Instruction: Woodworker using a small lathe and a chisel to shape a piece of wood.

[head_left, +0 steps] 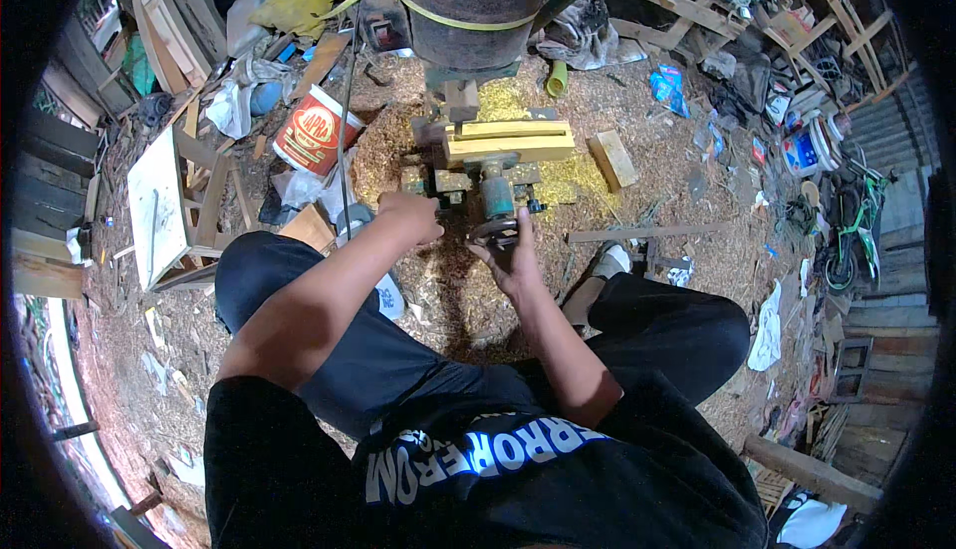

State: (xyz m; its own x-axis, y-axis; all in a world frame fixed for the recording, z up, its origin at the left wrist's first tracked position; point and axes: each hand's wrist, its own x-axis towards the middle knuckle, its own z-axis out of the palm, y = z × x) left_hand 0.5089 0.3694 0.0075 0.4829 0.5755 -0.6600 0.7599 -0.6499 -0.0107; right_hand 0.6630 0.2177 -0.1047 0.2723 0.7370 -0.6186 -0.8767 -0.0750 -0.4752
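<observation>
A yellowish wooden block (pixel 510 142) with a long slot along its top lies clamped in a machine vise (pixel 496 191) below a large dark cylindrical machine body (pixel 473 11). My right hand (pixel 516 262) grips the rim of the vise's round handwheel (pixel 495 229), thumb on its right side. To the left, my left hand (pixel 408 217) is closed with its knuckles up, beside the dark metal parts of the machine's left side. What its fingers hold, if anything, is hidden beneath the hand. A square-ended tool head (pixel 461 99) hangs just behind the slotted block.
Right of the vise lies a loose wood block (pixel 612 160), with a long thin strip (pixel 647 233) nearer me. A red and white bucket (pixel 316 131) and a white-topped wooden stool (pixel 159 206) stand left. Wood shavings (pixel 583 186) cover the ground. A green bicycle (pixel 858 225) is far right.
</observation>
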